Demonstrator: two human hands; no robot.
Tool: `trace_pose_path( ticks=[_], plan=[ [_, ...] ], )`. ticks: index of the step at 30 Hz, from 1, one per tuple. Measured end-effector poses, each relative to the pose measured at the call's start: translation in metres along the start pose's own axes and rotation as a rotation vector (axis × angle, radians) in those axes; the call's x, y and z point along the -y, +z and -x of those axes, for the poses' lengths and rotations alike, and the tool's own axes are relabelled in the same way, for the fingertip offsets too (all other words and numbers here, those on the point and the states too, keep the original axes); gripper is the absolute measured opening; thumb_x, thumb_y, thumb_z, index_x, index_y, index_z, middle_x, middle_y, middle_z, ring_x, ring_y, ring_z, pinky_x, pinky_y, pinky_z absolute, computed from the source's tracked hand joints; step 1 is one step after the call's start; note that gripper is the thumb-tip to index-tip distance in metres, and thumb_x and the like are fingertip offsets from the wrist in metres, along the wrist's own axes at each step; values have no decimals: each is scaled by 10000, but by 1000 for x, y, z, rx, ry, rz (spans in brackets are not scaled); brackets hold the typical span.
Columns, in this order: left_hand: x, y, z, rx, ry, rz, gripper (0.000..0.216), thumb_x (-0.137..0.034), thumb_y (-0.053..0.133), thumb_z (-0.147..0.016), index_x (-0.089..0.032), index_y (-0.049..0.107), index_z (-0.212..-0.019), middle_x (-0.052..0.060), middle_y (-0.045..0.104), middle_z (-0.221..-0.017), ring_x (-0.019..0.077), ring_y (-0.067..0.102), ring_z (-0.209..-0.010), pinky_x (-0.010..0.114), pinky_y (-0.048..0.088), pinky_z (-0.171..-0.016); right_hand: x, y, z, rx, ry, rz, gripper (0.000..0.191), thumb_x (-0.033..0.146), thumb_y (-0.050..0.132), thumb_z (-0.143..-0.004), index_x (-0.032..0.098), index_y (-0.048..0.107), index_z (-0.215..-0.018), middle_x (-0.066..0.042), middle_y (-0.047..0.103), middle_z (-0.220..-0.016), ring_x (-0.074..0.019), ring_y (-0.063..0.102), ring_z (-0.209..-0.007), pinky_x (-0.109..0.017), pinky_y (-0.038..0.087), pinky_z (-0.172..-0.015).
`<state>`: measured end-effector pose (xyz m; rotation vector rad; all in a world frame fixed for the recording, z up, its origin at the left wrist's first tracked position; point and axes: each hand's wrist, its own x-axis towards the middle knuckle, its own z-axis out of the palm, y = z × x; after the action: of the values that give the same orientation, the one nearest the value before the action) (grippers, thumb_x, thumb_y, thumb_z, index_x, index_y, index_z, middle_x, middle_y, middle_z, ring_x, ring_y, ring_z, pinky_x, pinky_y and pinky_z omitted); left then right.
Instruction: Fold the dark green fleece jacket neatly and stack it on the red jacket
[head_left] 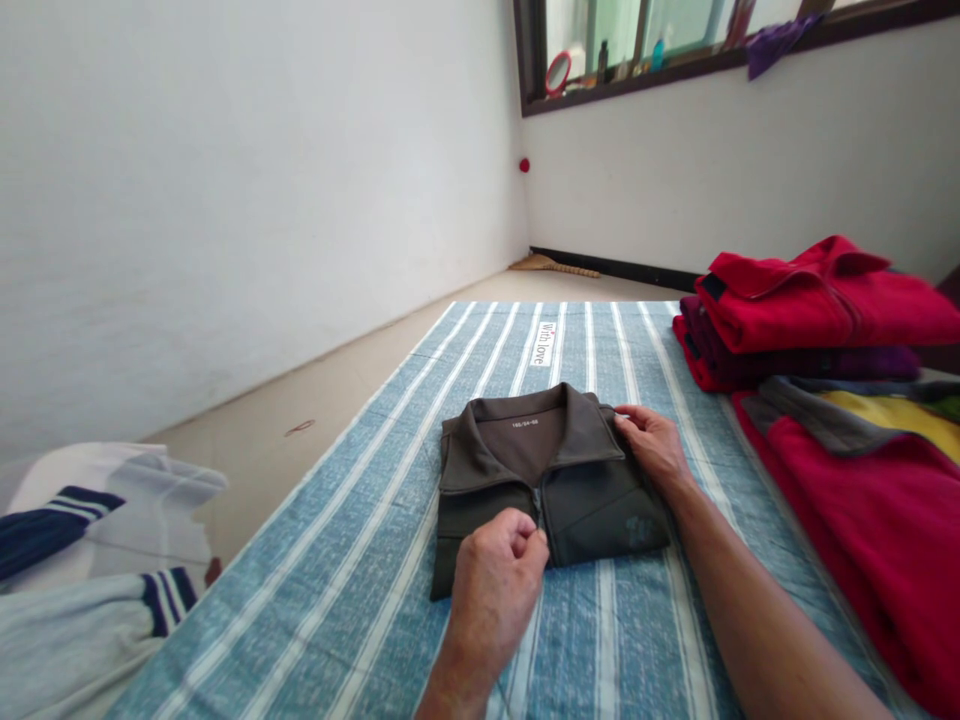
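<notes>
Jacket (pixel 547 480) is lying folded, collar pointing to 12 o'clock, left hand (pixel 499 575) pinching its zipper (pixel 538 503) at 6 o'clock, right hand (pixel 654 440) resting flat at 2 o'clock

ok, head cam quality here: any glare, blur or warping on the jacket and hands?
Head view: soft daylight, no glare on the dark folded jacket; left hand and right hand sharp, faint shadows only. Wide-angle warp bends the striped mat lines outward, and the red pile at the edge looks slightly smeared.
</notes>
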<state>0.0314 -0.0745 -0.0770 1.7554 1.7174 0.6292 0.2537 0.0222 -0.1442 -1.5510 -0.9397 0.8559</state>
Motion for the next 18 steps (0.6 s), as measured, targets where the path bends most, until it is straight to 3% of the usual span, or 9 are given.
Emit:
trace_pose_path(
  ticks=[7, 18],
  plan=[
    [3, 3, 4, 28, -40, 19, 166, -263, 554, -749, -196, 509, -604, -58, 476, -485, 102, 421, -464, 223, 295, -515, -5, -1, -3, 20, -17, 20, 441, 466, 607, -661, 148, 685, -957, -35, 679, -708, -191, 605, -679, -291, 446, -616],
    [1, 11, 7, -21, -53, -169, 138, -249, 613, -770, -204, 534, -666, -60, 509, -510, 115, 454, -495, 234, 281, -539, -10, 0, -5, 20, -36, -9, 426, 458, 619, -667, 149, 686, -953, -35, 691, -715, -191, 622, -673, -296, 464, -633]
  ],
)
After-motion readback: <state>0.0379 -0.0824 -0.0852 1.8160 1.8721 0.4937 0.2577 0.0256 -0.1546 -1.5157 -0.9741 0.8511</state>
